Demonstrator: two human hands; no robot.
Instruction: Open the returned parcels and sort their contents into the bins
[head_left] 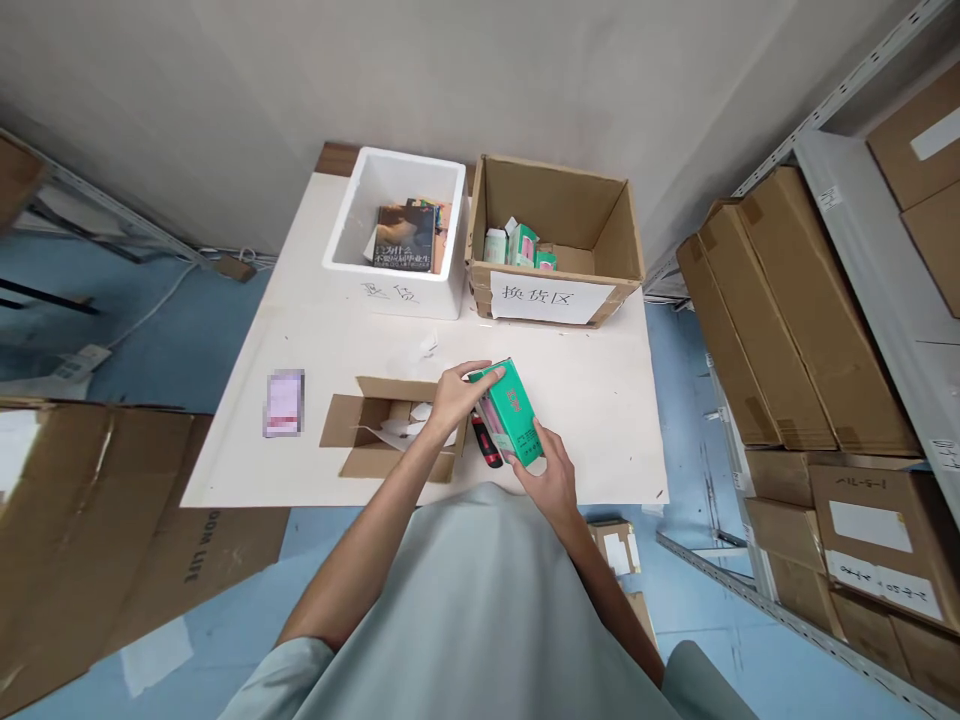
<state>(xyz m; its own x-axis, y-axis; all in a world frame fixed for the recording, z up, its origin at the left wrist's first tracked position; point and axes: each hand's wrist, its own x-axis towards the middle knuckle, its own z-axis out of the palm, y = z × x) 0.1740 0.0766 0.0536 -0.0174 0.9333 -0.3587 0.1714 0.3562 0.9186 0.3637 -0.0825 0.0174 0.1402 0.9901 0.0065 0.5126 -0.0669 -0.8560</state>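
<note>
A green box point(515, 415) held at both ends

Our left hand point(457, 396) grips the far end of the green box; our right hand point(551, 477) grips the near end. A red and black tool point(488, 446) is just left of our right hand. An open brown box point(342, 421) sits by our left wrist.

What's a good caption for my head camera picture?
Left hand and right hand holding a green box near an open carton.
</note>
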